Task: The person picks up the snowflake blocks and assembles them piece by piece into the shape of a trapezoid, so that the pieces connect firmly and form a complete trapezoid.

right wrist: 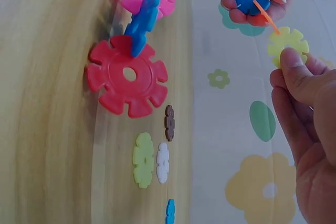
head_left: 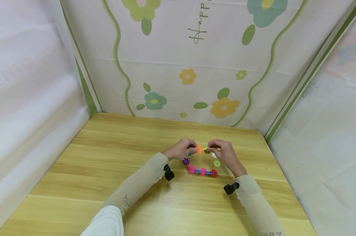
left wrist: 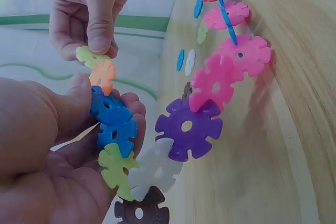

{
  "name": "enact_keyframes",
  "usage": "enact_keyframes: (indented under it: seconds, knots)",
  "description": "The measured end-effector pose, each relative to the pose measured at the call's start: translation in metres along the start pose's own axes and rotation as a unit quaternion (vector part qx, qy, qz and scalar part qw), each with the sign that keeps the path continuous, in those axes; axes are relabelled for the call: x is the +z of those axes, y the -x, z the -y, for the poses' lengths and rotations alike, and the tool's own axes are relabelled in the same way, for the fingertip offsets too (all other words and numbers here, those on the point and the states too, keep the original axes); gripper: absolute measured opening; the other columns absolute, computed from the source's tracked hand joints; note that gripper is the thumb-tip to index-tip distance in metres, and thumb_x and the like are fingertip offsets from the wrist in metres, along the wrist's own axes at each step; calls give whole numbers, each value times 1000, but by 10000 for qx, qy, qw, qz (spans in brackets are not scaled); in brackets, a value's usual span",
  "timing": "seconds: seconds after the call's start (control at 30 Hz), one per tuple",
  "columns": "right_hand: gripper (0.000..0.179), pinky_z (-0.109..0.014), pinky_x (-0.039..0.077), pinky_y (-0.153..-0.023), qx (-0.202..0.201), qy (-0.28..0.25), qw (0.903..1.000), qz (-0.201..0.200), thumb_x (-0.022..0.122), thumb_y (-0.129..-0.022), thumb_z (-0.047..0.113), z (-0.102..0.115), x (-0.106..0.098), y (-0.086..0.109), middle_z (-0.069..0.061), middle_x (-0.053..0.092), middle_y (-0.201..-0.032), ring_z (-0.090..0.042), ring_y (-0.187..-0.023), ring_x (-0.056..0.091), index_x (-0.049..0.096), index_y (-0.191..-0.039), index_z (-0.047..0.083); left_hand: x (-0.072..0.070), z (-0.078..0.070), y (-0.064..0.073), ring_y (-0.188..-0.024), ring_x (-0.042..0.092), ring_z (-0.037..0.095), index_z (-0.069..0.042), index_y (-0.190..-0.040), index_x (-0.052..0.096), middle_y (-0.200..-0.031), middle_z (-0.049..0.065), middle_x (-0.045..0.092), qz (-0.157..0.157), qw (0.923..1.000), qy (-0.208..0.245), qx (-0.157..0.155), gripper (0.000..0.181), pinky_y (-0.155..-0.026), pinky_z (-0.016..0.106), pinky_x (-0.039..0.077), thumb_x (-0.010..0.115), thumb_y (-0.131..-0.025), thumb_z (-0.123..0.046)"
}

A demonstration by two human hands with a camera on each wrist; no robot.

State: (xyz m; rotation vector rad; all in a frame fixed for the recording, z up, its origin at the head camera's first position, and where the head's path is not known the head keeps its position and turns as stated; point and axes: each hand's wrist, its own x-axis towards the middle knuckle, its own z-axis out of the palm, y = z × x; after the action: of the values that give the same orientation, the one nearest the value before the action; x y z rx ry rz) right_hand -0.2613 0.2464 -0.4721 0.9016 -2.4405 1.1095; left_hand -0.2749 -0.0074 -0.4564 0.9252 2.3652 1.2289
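A curved chain of notched plastic snowflake discs runs from hand to hand and down over the table. My left hand (head_left: pixel 181 149) grips it at a blue disc (left wrist: pixel 116 131), next to an orange disc (head_left: pixel 199 149). Between thumb and fingers, my right hand (head_left: pixel 225 154) pinches a yellow-green disc (right wrist: pixel 287 44) that meets the orange one edge to edge. Beyond the left hand, the chain continues through a dark brown disc (left wrist: pixel 142 213), a white disc (left wrist: pixel 156 170), a purple disc (left wrist: pixel 189 127) and pink discs (left wrist: pixel 244 56), ending in a red disc (right wrist: pixel 128 76).
Loose discs lie flat on the wooden table (head_left: pixel 62 190) near the right hand: a brown disc (right wrist: pixel 169 123), a light green disc (right wrist: pixel 143 161), a white one and a blue disc (right wrist: pixel 170 212). A flower-printed cloth wall (head_left: pixel 169 65) rises behind, with cloth sides left and right.
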Motion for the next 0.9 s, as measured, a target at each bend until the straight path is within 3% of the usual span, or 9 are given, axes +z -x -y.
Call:
enact_keyframes:
  seconds: [0.17, 0.37, 0.5, 0.67, 0.9]
  knots:
    - [4, -29, 64, -72, -93, 151, 9997, -175, 79, -91, 3, 2, 2, 2, -6, 79, -89, -24, -80, 79, 75, -92, 4, 6, -5, -1, -83, 63, 22, 0, -115, 71, -112, 27, 72, -168, 9998, -71, -15, 21, -73, 25, 51, 54, -111, -12]
    - [6, -25, 60, -67, -507, 789, 9934, -663, 82, -89, 3, 1, 3, 1, -6, 79, -87, -19, -76, 77, 77, -89, 7, 12, -9, -3, -85, 66, 31, 1, -113, 73, -109, 28, 73, -407, 9989, 164, -170, 22, -70, 25, 51, 55, -110, -11]
    - [10, -24, 58, -63, -676, 886, 9918, -629, 82, -88, -1, 0, 5, 0, -6, 79, -85, -18, -74, 76, 77, -88, 7, 13, -11, -1, -77, 63, 26, 3, -114, 76, -107, 28, 74, -451, 9987, 83, -201, 26, -67, 24, 48, 54, -110, -10]
    - [16, -30, 62, -64, -775, 997, 9895, -704, 83, -83, -10, 2, 9, -2, -6, 78, -83, -19, -73, 77, 75, -85, 4, 14, -11, 0, -64, 50, 11, 3, -114, 78, -100, 30, 73, -520, 9983, -31, -245, 27, -64, 22, 45, 54, -111, -10]
    - [17, -35, 64, -65, -998, 1206, 9850, -720, 82, -82, -13, 6, 13, -4, -8, 77, -82, -23, -74, 77, 74, -86, 2, 16, -11, 0, -60, 47, 9, 3, -109, 78, -96, 32, 73, -576, 9979, -51, -302, 28, -62, 22, 44, 55, -111, -12]
